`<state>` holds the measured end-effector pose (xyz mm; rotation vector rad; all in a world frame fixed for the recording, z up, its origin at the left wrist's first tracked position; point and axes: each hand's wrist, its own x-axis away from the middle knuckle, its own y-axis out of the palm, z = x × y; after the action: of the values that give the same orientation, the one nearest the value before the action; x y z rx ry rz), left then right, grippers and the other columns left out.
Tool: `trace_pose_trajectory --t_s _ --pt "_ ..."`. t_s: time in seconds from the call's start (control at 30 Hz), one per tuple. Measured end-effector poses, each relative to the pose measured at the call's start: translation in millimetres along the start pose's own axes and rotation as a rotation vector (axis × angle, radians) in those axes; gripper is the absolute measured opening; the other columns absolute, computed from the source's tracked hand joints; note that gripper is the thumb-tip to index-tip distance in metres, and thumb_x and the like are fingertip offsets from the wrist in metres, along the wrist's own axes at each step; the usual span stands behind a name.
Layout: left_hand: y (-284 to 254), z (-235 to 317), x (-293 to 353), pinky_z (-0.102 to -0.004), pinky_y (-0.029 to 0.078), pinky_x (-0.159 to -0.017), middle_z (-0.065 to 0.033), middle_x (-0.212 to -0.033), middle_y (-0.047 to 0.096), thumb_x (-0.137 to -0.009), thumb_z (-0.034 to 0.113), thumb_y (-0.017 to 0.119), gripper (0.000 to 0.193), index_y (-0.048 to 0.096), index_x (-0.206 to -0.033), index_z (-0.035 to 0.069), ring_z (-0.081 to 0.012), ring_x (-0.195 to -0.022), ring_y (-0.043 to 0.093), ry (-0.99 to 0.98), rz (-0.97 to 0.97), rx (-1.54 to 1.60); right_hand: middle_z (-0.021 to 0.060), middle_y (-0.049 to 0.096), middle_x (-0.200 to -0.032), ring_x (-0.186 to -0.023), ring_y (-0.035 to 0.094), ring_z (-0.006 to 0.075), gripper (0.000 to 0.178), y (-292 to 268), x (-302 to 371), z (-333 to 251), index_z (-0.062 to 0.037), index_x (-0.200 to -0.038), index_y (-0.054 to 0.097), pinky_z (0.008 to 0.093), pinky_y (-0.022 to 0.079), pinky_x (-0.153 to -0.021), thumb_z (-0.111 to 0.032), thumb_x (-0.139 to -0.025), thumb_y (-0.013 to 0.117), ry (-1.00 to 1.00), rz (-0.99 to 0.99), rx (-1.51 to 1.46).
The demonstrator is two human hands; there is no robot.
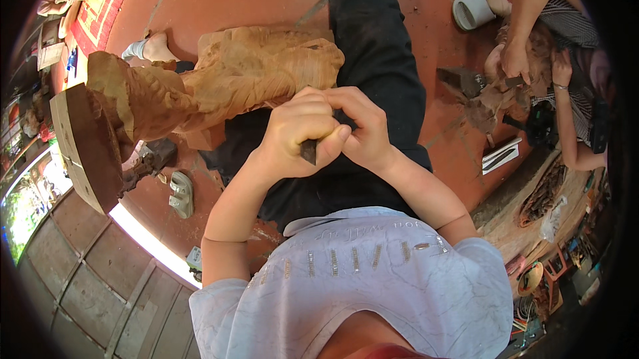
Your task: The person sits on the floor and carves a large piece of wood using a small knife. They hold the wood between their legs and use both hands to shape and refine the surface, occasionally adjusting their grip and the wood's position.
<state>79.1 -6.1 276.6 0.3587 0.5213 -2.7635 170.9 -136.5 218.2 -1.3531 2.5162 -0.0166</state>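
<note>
My left hand is closed in a fist around a dark, narrow carving tool, whose blunt end pokes out below the fingers. Pressed against it, my right hand also grips the tool, with another dark bit of it showing between the two hands. The tool's working tip is hidden behind my fingers. Just beyond my knuckles lies a carved wooden figure, light brown with rough folds, resting on its side across my legs and reaching left. Its thick, flat base faces the left edge.
At right another person's hand rests over a rough brown wood piece. A grey slipper sits beyond. A white sheet with dark strips lies nearer, beside a wooden slab. Left of me is a light sandal.
</note>
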Motion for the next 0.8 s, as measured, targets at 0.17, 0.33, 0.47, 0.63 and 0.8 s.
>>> trace_pose_trajectory --t_s 0.17,0.33,0.47,0.63,0.8 --pt "-7 1 20 -0.0348 0.045 -0.065 -0.0082 -0.06 0.044 -0.073 -0.003 0.065 0.023 0.048 -0.058 0.001 -0.0251 -0.056 0.047 0.053 0.011 0.014 0.0149 0.065 -0.104 -0.094 0.063 0.0309 0.03 16 5 -10 -0.0005 -0.104 0.063 0.0358 0.051 -0.08 0.0 -0.074 0.07 -0.043 0.077 0.077" --pt "0 -11 -1 -0.0356 0.046 -0.065 -0.0092 -0.06 0.044 -0.073 -0.003 0.064 0.025 0.045 -0.058 0.001 -0.0263 -0.057 0.047 0.143 0.122 0.029 0.0146 0.064 -0.106 -0.094 0.062 0.0313 0.027 7 -11 -8 -0.001 -0.102 0.064 0.037 0.051 -0.081 0.002 -0.075 0.067 0.011 0.112 0.056" --pt "1 -11 19 -0.0362 0.047 -0.065 -0.01 -0.062 0.047 -0.073 -0.003 0.064 0.02 0.049 -0.06 0.0 -0.0269 -0.059 0.049 0.075 0.123 -0.012 0.0141 0.064 -0.105 -0.098 0.061 0.0324 0.028 12 1 -8 -0.0006 -0.103 0.063 0.0386 0.05 -0.084 -0.001 -0.075 0.067 -0.074 0.034 0.144" --pt "6 -5 3 -0.0362 0.046 -0.065 -0.0098 -0.063 0.047 -0.071 -0.003 0.064 0.018 0.049 -0.061 0.001 -0.0274 -0.059 0.049 0.111 0.136 -0.03 0.0133 0.065 -0.102 -0.094 0.061 0.0318 0.03 -1 -11 -7 -0.0015 -0.103 0.064 0.0376 0.05 -0.08 -0.001 -0.073 0.068 -0.085 0.073 0.121" --pt "14 -21 7 -0.0373 0.046 -0.066 -0.0102 -0.062 0.046 -0.07 -0.002 0.067 0.019 0.051 -0.06 0.002 -0.0285 -0.06 0.05 0.085 0.091 -0.095 0.0141 0.064 -0.108 -0.099 0.06 0.0331 0.037 1 -1 -3 -0.001 -0.108 0.063 0.0374 0.05 -0.083 -0.004 -0.071 0.071 -0.027 0.089 0.147"
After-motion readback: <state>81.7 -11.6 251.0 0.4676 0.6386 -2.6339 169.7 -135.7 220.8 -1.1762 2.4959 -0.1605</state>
